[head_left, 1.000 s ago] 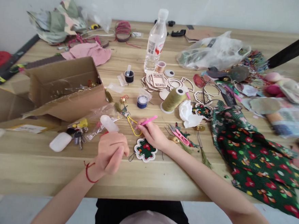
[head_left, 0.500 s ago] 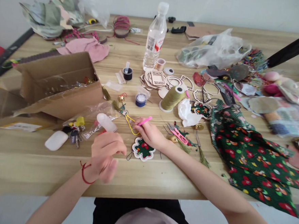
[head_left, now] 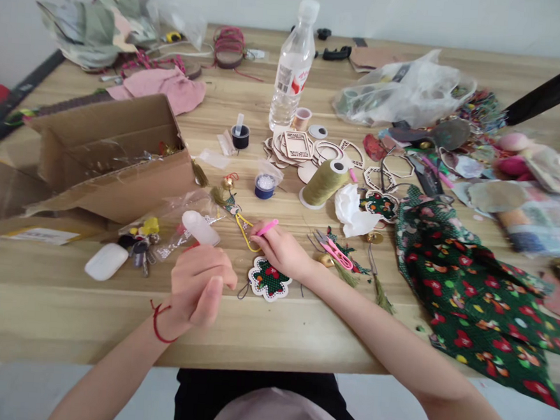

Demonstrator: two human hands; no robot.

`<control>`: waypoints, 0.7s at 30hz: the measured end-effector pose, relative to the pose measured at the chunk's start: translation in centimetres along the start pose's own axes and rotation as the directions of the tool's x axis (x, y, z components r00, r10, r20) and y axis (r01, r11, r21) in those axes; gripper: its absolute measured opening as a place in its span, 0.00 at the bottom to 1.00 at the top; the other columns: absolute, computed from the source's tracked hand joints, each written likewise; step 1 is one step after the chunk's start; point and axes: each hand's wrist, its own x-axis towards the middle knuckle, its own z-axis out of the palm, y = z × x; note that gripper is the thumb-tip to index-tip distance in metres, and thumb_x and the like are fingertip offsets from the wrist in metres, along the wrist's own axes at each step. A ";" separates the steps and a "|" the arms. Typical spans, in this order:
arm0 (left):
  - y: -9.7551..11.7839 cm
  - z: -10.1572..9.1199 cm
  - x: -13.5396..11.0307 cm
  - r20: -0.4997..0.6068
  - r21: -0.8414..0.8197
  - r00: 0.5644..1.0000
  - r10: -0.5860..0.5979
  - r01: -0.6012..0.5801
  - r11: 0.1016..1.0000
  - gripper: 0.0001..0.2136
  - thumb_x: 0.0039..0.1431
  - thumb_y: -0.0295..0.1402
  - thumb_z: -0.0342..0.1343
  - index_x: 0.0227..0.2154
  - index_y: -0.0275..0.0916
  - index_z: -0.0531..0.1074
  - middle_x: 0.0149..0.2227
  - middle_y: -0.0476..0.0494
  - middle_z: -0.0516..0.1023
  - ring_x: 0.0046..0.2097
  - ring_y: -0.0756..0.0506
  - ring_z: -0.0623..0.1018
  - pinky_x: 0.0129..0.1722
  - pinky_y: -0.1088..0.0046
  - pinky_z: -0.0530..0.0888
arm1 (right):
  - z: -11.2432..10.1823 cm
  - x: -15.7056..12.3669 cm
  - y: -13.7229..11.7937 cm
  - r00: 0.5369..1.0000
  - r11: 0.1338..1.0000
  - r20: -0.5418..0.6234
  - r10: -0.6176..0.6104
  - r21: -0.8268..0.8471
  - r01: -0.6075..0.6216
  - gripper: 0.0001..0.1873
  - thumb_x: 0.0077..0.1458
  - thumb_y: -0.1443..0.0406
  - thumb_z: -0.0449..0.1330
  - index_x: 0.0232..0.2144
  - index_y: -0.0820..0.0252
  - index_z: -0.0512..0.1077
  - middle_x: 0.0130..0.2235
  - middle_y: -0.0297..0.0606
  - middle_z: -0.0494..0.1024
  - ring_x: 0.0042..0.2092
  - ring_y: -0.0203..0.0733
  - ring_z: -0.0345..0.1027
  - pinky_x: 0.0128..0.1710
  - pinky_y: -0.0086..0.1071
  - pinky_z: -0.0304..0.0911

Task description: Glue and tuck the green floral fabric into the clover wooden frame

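Note:
My left hand (head_left: 202, 284) is raised over the table's front part, its fingers curled in and the thumb pressed against them. Whatever may be inside that hand is hidden. My right hand (head_left: 279, 251) rests on the table, closed around a slim pink pen-like stick (head_left: 266, 227) that pokes out above the fingers. Beside its fingertips lies a loop of yellow cord (head_left: 241, 228), joined to a small charm with an olive tassel (head_left: 220, 197). Just below the right hand is a flower-shaped patch (head_left: 269, 280) of green and red cloth with a white stitched rim.
A cardboard box (head_left: 119, 179) stands at left, near keys (head_left: 141, 251) and a white case (head_left: 106, 262). Pink thread snips (head_left: 334, 251) lie right of my wrist. Behind are an olive thread spool (head_left: 324, 183), a bead pot (head_left: 265, 186) and a water bottle (head_left: 293, 70). Printed green cloth (head_left: 470, 294) spreads at right.
My left hand has closed, its thumb folding up against the curled fingers. The pink stick in my right hand has tipped slightly, and that hand otherwise stays in place.

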 end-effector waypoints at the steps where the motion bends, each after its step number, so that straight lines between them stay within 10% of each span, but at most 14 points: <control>1: 0.0 0.0 0.0 0.004 0.015 1.000 -0.005 0.005 1.000 0.18 0.66 0.26 0.40 0.21 0.39 0.66 0.20 0.48 0.69 0.23 0.50 0.65 0.24 0.69 0.60 | 0.0 0.0 0.0 1.000 1.000 -0.001 0.007 0.009 -0.007 0.09 0.68 0.62 0.46 0.37 0.55 0.64 0.36 0.40 0.74 0.36 0.43 0.69 0.39 0.36 0.67; 21: 0.2 -0.2 0.3 0.012 0.035 1.000 0.011 -0.011 0.999 0.18 0.66 0.25 0.39 0.22 0.39 0.66 0.20 0.49 0.69 0.23 0.51 0.65 0.24 0.70 0.60 | -0.2 0.0 -0.2 1.000 0.999 -0.001 0.025 0.029 -0.025 0.08 0.68 0.63 0.46 0.36 0.55 0.63 0.35 0.38 0.74 0.35 0.41 0.69 0.38 0.33 0.67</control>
